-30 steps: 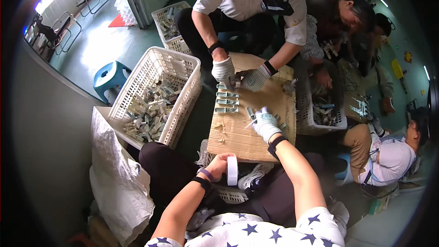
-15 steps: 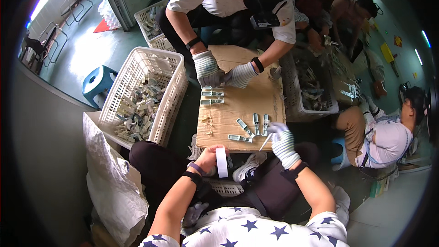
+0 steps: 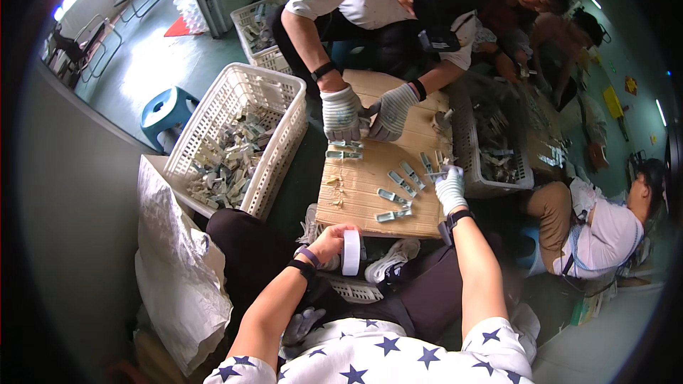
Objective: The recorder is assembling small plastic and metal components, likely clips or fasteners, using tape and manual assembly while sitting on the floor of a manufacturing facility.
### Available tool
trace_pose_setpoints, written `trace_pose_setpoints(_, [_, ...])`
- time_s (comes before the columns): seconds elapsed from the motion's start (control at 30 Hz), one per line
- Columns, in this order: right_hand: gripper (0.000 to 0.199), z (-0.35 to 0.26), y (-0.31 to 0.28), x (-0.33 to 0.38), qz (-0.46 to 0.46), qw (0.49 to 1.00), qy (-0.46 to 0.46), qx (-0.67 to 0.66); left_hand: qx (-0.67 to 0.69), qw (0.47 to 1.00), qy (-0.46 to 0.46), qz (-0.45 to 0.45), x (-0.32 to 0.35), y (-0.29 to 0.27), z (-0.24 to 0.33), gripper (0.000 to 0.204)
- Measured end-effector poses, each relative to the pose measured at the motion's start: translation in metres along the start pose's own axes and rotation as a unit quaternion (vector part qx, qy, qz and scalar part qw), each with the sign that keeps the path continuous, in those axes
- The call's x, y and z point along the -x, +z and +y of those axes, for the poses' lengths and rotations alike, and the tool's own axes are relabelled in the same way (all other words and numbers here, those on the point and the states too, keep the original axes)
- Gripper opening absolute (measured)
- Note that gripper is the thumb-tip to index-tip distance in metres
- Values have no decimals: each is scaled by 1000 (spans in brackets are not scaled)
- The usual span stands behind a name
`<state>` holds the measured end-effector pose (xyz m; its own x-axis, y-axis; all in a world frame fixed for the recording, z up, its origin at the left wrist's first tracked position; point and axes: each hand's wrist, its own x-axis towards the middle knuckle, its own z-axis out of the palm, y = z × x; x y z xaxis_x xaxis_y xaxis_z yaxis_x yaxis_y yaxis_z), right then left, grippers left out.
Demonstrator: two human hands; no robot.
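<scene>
My bare left hand (image 3: 329, 243) grips a roll of white tape (image 3: 351, 252) just off the near edge of a cardboard-topped work surface (image 3: 356, 206). My right hand (image 3: 450, 189), in a striped white glove, is closed at the board's right side. A thin pale strip (image 3: 435, 173) sticks out from its fingertips over a pale green clip (image 3: 426, 163). Left of it several like clips (image 3: 401, 183) lie fanned out. Across the board, a co-worker's gloved hands (image 3: 366, 115) meet above more green clips (image 3: 344, 154); what they hold is hidden.
A white basket (image 3: 274, 149) full of clips stands to the left, beside a blue stool (image 3: 167, 114). Another clip-filled crate (image 3: 523, 178) adjoins the board's right side. Small scraps (image 3: 334, 190) lie on the cardboard. A white sack (image 3: 174, 263) is at my left; other people sit around.
My right hand has moved forward and slightly right to the outermost clip, with the strip. My left hand still holds the tape. The view has shifted a little; the co-worker's hands remain at the board.
</scene>
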<state>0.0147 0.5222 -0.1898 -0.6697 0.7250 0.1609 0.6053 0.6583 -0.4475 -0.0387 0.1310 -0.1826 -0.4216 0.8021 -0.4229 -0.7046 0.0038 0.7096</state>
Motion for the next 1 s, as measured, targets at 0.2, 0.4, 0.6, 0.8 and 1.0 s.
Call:
trace_pose_setpoints(0.2, [14,-60,-15,35,1,956,-12,-294,-66,998,1,-4,5,-2,-2,30])
trace_pose_setpoints(0.4, [17,-156,-63,204,-326,799,215,-458,-65,998,6,1,4,-13,-10,32])
trace_pose_setpoints(0.6, [16,-177,-44,252,-283,691,298,-594,-31,999,-20,27,4,-3,-2,56])
trace_pose_setpoints(0.8, [35,-188,-13,261,-279,728,197,-594,-42,998,15,39,6,0,-4,35])
trace_pose_setpoints(1.0, [21,-198,-35,253,-350,657,321,-585,-79,996,7,40,13,-6,-5,36])
